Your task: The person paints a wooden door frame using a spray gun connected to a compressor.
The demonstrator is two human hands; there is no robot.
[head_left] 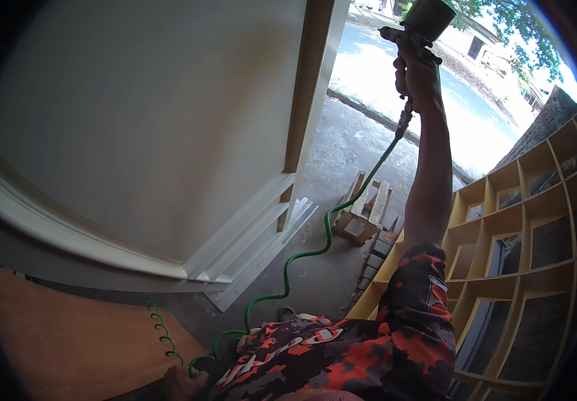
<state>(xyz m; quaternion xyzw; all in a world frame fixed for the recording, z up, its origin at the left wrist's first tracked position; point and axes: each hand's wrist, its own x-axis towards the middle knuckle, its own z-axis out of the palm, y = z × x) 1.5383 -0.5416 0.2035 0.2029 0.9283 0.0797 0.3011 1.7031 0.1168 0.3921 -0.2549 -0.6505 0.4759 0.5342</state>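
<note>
My right hand is raised on an outstretched arm, its fingers wrapped round the handle of a spray gun. A dark cup sits on top of the gun, and its nozzle points left. From the handle's base a green air hose runs down in loose bends toward my body. Low at the lower edge, my left hand is closed on that hose, next to its coiled part. Left of the gun stands a large pale panel with a moulded frame and a brownish shaded patch.
A wooden shelf unit with many square compartments stands close on my right. A small slatted wooden stool is on the concrete floor. An orange-brown board lies at lower left. Beyond the opening are a bright road and a tree trunk.
</note>
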